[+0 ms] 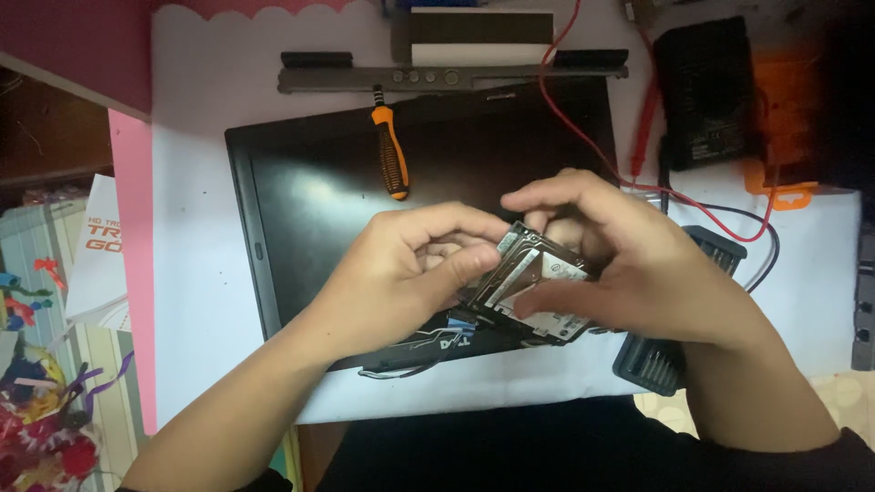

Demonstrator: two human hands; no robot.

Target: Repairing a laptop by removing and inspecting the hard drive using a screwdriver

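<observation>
A white table [210, 137] carries 1 black laptop panel [310, 210], a grey hinge strip [456, 77] and a black bit case [652, 360].

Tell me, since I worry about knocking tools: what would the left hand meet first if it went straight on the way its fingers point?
Probably the silver rectangular hard drive it already touches, then the right hand behind; depth is unclear.

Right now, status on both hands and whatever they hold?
Left hand and right hand both gripping the hard drive above the laptop. Screwdriver lies untouched on it. Nothing blocking.
</observation>
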